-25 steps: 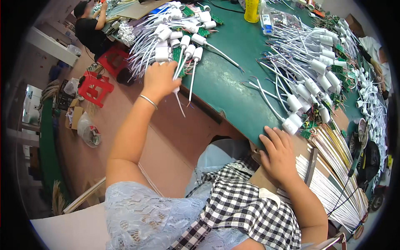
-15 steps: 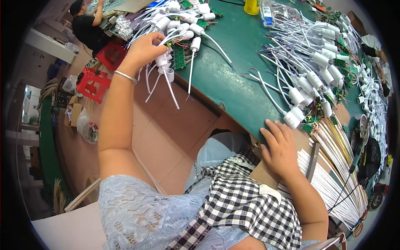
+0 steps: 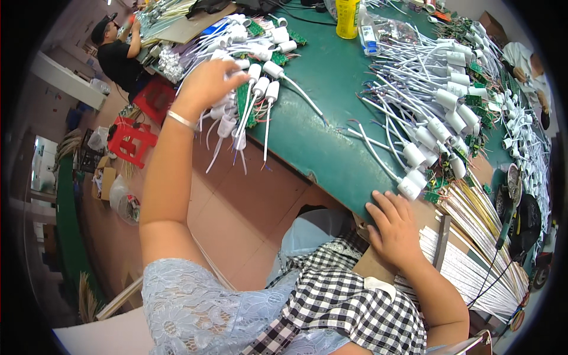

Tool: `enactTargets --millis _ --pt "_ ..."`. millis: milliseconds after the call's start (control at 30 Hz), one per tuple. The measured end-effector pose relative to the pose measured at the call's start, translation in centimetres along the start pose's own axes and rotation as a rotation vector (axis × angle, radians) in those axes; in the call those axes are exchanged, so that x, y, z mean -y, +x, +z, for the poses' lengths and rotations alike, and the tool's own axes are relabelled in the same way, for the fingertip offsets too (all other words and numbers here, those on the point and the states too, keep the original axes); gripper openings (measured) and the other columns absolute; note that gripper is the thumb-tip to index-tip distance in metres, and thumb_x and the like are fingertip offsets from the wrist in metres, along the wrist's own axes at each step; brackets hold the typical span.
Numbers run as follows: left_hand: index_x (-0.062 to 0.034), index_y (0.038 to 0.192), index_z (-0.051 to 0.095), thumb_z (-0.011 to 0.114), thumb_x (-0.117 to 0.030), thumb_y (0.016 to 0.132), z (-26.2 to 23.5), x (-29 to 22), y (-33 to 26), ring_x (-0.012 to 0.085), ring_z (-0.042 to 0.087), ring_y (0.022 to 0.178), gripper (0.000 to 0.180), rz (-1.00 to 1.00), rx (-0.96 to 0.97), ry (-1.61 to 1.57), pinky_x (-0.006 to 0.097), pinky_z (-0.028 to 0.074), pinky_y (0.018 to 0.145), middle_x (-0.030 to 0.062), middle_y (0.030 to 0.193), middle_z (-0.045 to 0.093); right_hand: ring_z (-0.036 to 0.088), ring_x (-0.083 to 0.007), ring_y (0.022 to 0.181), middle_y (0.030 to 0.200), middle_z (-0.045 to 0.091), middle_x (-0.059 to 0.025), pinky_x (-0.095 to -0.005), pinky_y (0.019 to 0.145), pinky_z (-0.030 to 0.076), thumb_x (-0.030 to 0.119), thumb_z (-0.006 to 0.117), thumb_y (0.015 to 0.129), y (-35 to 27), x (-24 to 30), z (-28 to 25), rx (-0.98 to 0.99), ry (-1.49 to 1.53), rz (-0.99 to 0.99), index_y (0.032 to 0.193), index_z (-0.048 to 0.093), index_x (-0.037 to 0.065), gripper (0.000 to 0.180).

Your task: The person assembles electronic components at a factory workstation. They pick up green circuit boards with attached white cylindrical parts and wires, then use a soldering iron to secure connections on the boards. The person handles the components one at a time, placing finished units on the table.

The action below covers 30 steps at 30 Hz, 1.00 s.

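Observation:
At the table's left edge, my left hand (image 3: 208, 87) reaches over a heap of white plastic caps with white cables (image 3: 260, 87). Its thumb and index finger are spread apart, with no cap gripped between them; the other fingers are partly hidden. Beside the thumb lies a green circuit board panel (image 3: 244, 103). Several caps and cables (image 3: 225, 127) hang past the edge under this hand. My right hand (image 3: 395, 229) rests with fingers spread at the table's near edge, close to the nearest cap (image 3: 409, 186) of a second, larger heap (image 3: 441, 127).
The green table (image 3: 319, 151) stretches away from me. On it stand a yellow container (image 3: 347, 21) and a clear bag of small parts (image 3: 390, 35). White and golden strips (image 3: 473, 254) fan out at right. Red stools (image 3: 131, 141) and a person in black (image 3: 115, 59) are at left.
My left hand has spread its thumb and index finger, and the cap and cables below it have shifted. The whole view has tilted slightly upward. My right hand stays at the edge.

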<state>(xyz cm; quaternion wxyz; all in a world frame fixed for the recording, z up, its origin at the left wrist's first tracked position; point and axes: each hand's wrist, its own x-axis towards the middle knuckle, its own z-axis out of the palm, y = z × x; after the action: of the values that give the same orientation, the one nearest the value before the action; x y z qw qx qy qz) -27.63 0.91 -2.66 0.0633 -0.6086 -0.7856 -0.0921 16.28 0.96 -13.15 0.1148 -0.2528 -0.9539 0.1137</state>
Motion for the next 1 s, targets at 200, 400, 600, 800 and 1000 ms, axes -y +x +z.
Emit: enactTargets --millis 200,400,600,800,1000 --pt "-0.0096 0.104 0.065 0.055 -0.020 0.079 6.1 5.0 15.8 0.0346 0.061 0.094 0.029 -0.057 -0.104 0.372 0.044 0.049 0.081 0.0167 0.101 0.065 0.047 -0.0306 0.118 0.129 0.051 -0.0105 -0.0477 0.103 0.033 0.019 0.067 0.073 0.2 0.1 -0.5 0.027 0.033 0.022 0.112 0.060 0.009 0.041" --pt "-0.0141 0.103 0.069 0.053 -0.024 0.085 9.8 4.7 20.2 0.0276 0.062 0.106 0.026 -0.288 0.067 0.549 0.043 0.050 0.084 0.0092 0.112 0.066 0.047 -0.0264 0.118 0.129 0.052 -0.0077 -0.0438 0.102 0.035 0.021 0.068 0.074 0.2 0.0 -0.8 0.018 0.008 0.024 0.112 0.060 0.011 0.040" --pt "-0.0115 0.103 0.066 0.050 -0.027 0.083 5.4 8.1 19.3 0.0359 0.064 0.093 0.030 -0.260 -0.249 0.400 0.047 0.051 0.079 0.0153 0.101 0.067 0.047 -0.0262 0.118 0.129 0.051 -0.0075 -0.0427 0.102 0.035 0.020 0.065 0.075 -0.3 -0.5 -0.6 -0.025 0.043 0.007 0.114 0.059 0.010 0.040" --pt "-0.0132 0.115 0.062 0.049 -0.033 0.089 -6.1 19.2 17.6 0.0371 0.060 0.096 0.036 -0.031 -0.811 0.528 0.043 0.045 0.086 0.0183 0.103 0.064 0.045 -0.0277 0.119 0.128 0.050 -0.0098 -0.0424 0.103 0.034 0.020 0.063 0.076 -0.7 -0.8 0.0 -0.099 0.051 -0.085 0.112 0.056 0.009 0.038" --pt "-0.0055 0.113 0.062 0.051 -0.034 0.094 -11.6 4.8 8.2 0.0286 0.063 0.091 0.036 0.132 -0.938 -0.095 0.036 0.047 0.082 0.0150 0.102 0.066 0.053 -0.0277 0.108 0.119 0.057 -0.0090 -0.0407 0.096 0.040 0.026 0.059 0.085 0.3 -1.7 0.3 -0.043 0.441 0.128 0.114 0.057 0.007 0.034"
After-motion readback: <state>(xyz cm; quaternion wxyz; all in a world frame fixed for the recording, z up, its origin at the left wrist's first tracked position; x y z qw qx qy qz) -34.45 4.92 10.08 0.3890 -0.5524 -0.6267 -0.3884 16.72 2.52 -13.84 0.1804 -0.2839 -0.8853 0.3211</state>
